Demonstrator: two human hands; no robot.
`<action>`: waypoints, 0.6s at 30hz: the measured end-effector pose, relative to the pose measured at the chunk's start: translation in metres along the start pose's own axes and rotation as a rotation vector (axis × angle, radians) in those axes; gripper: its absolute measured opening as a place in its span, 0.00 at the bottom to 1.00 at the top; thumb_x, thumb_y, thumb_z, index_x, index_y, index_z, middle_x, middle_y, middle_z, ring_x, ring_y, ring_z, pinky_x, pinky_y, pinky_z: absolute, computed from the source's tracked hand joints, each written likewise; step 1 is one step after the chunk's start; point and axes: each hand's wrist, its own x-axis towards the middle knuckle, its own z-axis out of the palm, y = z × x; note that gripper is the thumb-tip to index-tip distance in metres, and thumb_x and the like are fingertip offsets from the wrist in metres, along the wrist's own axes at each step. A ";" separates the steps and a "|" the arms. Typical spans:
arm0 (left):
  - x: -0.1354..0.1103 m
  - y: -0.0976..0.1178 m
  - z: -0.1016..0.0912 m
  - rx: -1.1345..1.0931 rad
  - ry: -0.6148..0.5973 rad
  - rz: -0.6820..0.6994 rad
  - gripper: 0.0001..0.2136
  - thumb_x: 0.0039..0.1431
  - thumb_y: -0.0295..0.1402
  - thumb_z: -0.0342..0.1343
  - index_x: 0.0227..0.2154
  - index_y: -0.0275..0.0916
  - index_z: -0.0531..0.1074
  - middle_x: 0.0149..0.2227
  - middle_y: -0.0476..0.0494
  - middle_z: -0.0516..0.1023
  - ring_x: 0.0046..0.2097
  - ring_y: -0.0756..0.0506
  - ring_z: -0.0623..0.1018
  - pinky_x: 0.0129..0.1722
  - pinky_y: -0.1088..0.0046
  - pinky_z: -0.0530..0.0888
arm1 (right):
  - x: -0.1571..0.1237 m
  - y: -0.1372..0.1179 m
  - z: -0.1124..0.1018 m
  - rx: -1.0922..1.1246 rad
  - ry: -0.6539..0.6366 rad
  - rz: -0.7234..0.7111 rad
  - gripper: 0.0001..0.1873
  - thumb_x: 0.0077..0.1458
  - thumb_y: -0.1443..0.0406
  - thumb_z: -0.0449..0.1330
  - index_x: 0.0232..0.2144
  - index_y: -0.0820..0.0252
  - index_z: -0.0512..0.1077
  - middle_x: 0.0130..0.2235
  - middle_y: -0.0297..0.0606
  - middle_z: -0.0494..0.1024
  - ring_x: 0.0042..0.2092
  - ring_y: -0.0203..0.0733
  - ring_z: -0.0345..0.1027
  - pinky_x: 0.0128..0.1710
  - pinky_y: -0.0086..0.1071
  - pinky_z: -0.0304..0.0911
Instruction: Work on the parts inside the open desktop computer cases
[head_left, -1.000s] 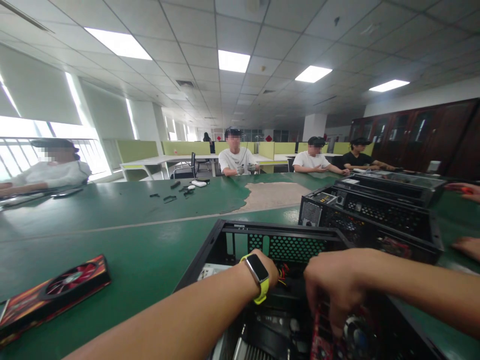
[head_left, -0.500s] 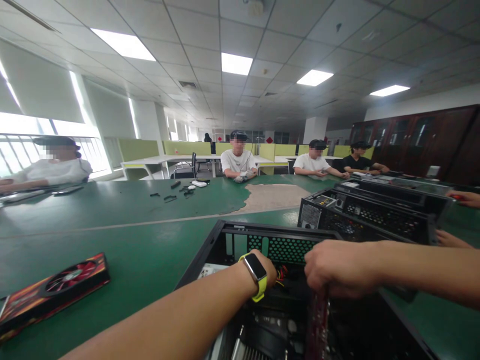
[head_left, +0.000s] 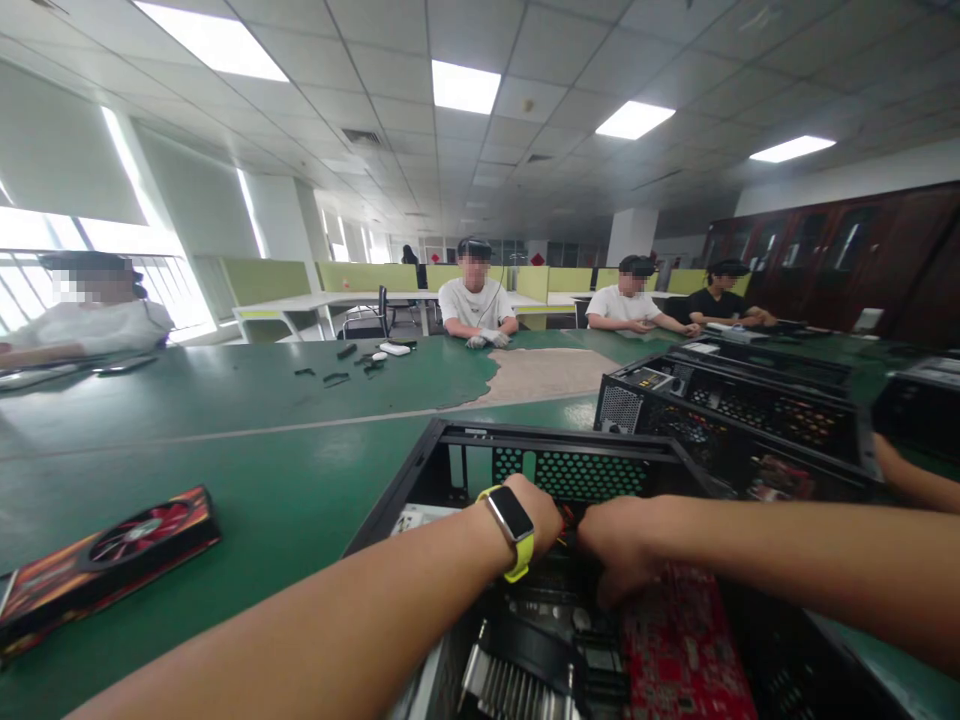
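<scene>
Both of my hands reach into an open black computer case [head_left: 420,470] in front of me. My left hand [head_left: 534,512], with a yellow-strapped watch on the wrist, is closed beside red and yellow cables [head_left: 567,524]; its fingertips are hidden. Close to it, my right hand [head_left: 626,540] is closed at the far end of a red graphics card [head_left: 679,640], whose board side faces up at a tilt. Part of that grip is hidden behind the hand. Below the hands, a finned cooler [head_left: 517,675] sits on the motherboard.
Another graphics card [head_left: 135,545] with a red fan lies on the green table [head_left: 300,520] at left. More open cases [head_left: 735,420] stand at right, where another person's arm [head_left: 919,480] reaches in. Small dark parts [head_left: 337,379] lie farther back. Several people sit around the table.
My right hand has moved left, closer to my left hand. The red graphics card has turned from edge-on to show its board face. The camera view has tipped slightly upward.
</scene>
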 end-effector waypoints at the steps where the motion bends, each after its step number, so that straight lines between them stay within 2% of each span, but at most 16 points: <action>1: 0.002 0.000 0.002 0.000 0.006 0.012 0.13 0.48 0.29 0.58 0.40 0.34 0.75 0.40 0.34 0.79 0.43 0.37 0.77 0.41 0.58 0.75 | 0.007 -0.002 0.008 -0.019 0.023 0.013 0.22 0.39 0.61 0.62 0.40 0.63 0.76 0.37 0.46 0.78 0.38 0.50 0.73 0.29 0.32 0.64; 3: 0.005 -0.001 0.006 -0.003 0.020 0.028 0.14 0.48 0.29 0.59 0.40 0.34 0.74 0.41 0.34 0.79 0.42 0.37 0.77 0.40 0.58 0.76 | 0.015 -0.002 0.019 -0.041 0.111 0.035 0.19 0.40 0.64 0.61 0.38 0.65 0.76 0.37 0.49 0.78 0.38 0.52 0.73 0.31 0.34 0.66; 5: 0.007 -0.001 0.007 -0.008 0.011 0.045 0.15 0.47 0.31 0.59 0.41 0.34 0.74 0.41 0.35 0.79 0.42 0.37 0.77 0.40 0.58 0.76 | 0.015 0.000 0.024 -0.024 0.161 0.031 0.18 0.42 0.63 0.59 0.36 0.65 0.77 0.36 0.51 0.78 0.37 0.54 0.73 0.32 0.38 0.68; 8: 0.006 -0.001 0.005 -0.002 -0.036 0.060 0.17 0.47 0.33 0.60 0.42 0.34 0.74 0.41 0.34 0.78 0.42 0.36 0.77 0.38 0.58 0.76 | 0.011 0.000 0.023 -0.001 0.136 0.010 0.18 0.43 0.61 0.57 0.36 0.65 0.77 0.37 0.51 0.78 0.38 0.56 0.73 0.34 0.41 0.68; 12: 0.003 0.002 0.001 0.016 -0.086 0.030 0.17 0.47 0.33 0.60 0.42 0.35 0.74 0.42 0.34 0.78 0.44 0.37 0.77 0.41 0.60 0.75 | 0.010 -0.001 0.020 0.019 0.148 -0.020 0.18 0.43 0.62 0.57 0.36 0.63 0.77 0.37 0.50 0.78 0.39 0.55 0.73 0.34 0.40 0.68; 16: 0.002 0.003 -0.001 0.010 -0.115 0.019 0.18 0.46 0.33 0.61 0.42 0.34 0.74 0.43 0.33 0.78 0.44 0.36 0.77 0.42 0.59 0.75 | 0.018 0.005 0.021 0.043 0.078 -0.023 0.18 0.39 0.62 0.59 0.35 0.62 0.76 0.35 0.46 0.78 0.36 0.52 0.73 0.29 0.35 0.66; 18: 0.002 0.003 0.000 0.010 -0.114 0.011 0.18 0.46 0.32 0.61 0.42 0.35 0.74 0.43 0.34 0.78 0.44 0.37 0.77 0.41 0.60 0.75 | 0.025 0.011 0.025 0.072 0.034 -0.016 0.14 0.36 0.62 0.61 0.30 0.62 0.76 0.29 0.44 0.77 0.31 0.50 0.73 0.25 0.33 0.64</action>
